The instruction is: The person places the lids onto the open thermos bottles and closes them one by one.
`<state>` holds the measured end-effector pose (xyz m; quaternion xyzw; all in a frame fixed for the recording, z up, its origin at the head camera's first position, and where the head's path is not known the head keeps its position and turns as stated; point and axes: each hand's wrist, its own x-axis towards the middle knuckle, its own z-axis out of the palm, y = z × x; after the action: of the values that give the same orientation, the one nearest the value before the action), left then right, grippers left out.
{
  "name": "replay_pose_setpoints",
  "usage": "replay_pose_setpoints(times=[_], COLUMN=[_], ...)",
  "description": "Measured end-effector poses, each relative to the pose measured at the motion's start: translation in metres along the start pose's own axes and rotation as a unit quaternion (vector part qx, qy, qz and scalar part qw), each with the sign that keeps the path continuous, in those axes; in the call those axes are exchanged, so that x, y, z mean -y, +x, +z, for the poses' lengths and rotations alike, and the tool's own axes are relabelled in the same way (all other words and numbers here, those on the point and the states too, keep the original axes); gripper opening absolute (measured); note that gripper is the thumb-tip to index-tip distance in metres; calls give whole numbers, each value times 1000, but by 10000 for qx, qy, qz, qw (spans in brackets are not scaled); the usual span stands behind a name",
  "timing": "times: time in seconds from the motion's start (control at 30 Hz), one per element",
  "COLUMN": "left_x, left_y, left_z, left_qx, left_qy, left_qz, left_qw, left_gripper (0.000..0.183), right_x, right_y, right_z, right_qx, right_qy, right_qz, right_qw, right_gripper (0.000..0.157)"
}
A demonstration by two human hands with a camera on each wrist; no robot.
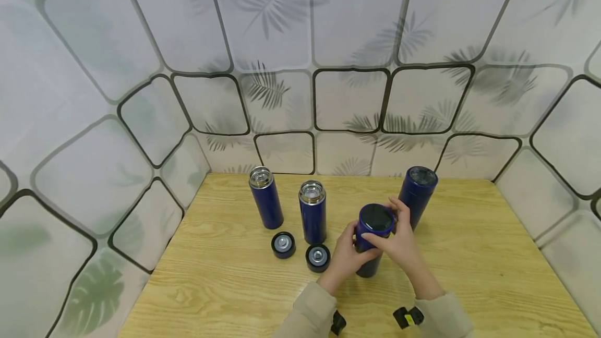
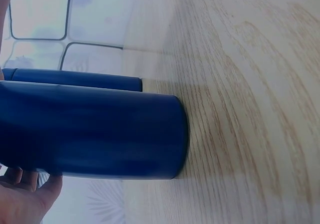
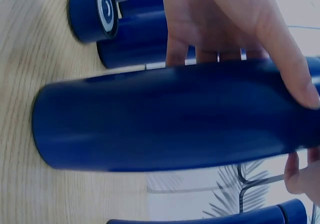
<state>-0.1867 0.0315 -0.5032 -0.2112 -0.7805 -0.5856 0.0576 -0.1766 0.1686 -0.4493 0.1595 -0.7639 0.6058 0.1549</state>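
A dark blue vacuum flask (image 1: 369, 267) stands on the table in both hands, its dark-topped lid (image 1: 376, 218) in place. Round the upper body, my left hand (image 1: 348, 255) grips it; the right wrist view shows that thumb across the near side of the flask (image 3: 165, 119) and the fingers behind. My right hand (image 1: 401, 241) holds the lid area, thumb in front and fingers on the far side. Close behind stands another lidded blue flask (image 1: 417, 197). In the left wrist view the held flask's base (image 2: 170, 136) meets the tabletop.
Two lidless blue flasks, one at the back left (image 1: 266, 202) and one nearer the middle (image 1: 313, 218), stand upright with silver rims. Before them lie two removed lids, a left lid (image 1: 283, 244) and a right lid (image 1: 318, 257), undersides up. Patterned walls surround the wooden table (image 1: 211, 286).
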Motion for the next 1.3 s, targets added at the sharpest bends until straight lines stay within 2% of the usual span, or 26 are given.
replay_pose_setpoints(times=[0.07,0.1,0.2,0.27,0.33,0.4,0.5,0.57,0.63,0.7,0.77,0.87,0.93,0.97,1.07,1.17,1.23,1.3], left_x=[0,0,0,0,0,0,-1,-11,-11,-10,-5,1,1,1,1,1,1,1], left_y=[1,1,1,1,0,0,1,-1,-1,-1,-1,0,0,0,0,0,0,0], left_z=[0,0,0,0,0,0,0,-3,-3,-3,-1,1,1,1,1,1,1,1], left_qx=[-27,-35,-14,9,15,3,-27,-51,-49,-44,-15,4,6,4,-4,-38,-48,-35], left_qy=[44,60,59,39,11,13,42,71,79,100,87,6,-41,-59,-40,18,46,39], left_qz=[66,88,39,-28,-82,-47,43,132,140,141,97,20,12,7,33,79,109,83], left_qw=[10000,9999,10000,10000,10000,10000,10000,9999,9999,9998,9999,10000,10000,10000,10000,10000,9999,10000], left_gripper=[56,56,56,57,57,56,56,55,56,56,57,58,57,57,57,57,57,57], right_x=[1,1,-2,-6,-7,-7,-4,8,12,11,4,-6,-7,-7,-3,-1,-1,-2], right_y=[0,0,0,1,1,0,-1,-2,-2,-3,-4,-4,-4,-3,-4,-4,-4,-5], right_z=[2,2,2,0,0,1,4,8,11,12,9,3,1,0,-1,3,6,7], right_qx=[-57,-33,156,366,473,398,50,-176,-301,-289,-99,292,414,387,165,-39,-148,-178], right_qy=[-138,-107,205,441,655,567,262,-54,-241,-210,96,806,1022,995,458,-49,-250,-296], right_qz=[73,-43,-644,-1068,-1279,-1102,-356,137,328,113,-319,-1000,-1119,-1037,-293,411,569,520], right_qw=[9999,9999,9976,9926,9885,9915,9990,9997,9987,9993,9994,9913,9876,9889,9984,9991,9980,9980], right_gripper=[88,88,89,89,90,90,89,88,88,87,86,86,87,88,88,85,82,80])
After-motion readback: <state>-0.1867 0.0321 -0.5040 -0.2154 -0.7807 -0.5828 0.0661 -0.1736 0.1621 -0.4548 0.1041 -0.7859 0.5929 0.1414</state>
